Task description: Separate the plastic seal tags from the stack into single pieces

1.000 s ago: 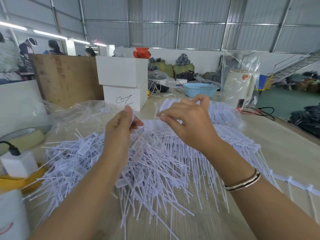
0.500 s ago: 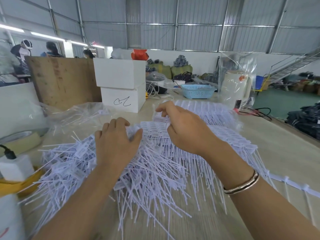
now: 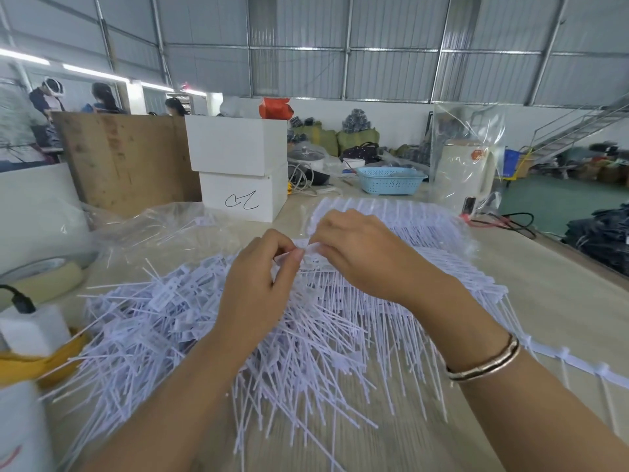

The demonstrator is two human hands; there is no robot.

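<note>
While both hands pinch one tag (image 3: 308, 249), loose tags (image 3: 211, 335) cover the desk (image 3: 561, 301).
Left hand (image 3: 258, 294) and right hand (image 3: 360, 257) grip its opposite ends above the joined stack (image 3: 442, 240).

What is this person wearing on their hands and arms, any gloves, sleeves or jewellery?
No gloves: the left hand and right hand are bare, and no sleeves show on either forearm. The right wrist carries a slim metallic bangle with dark and pale bands.
</note>
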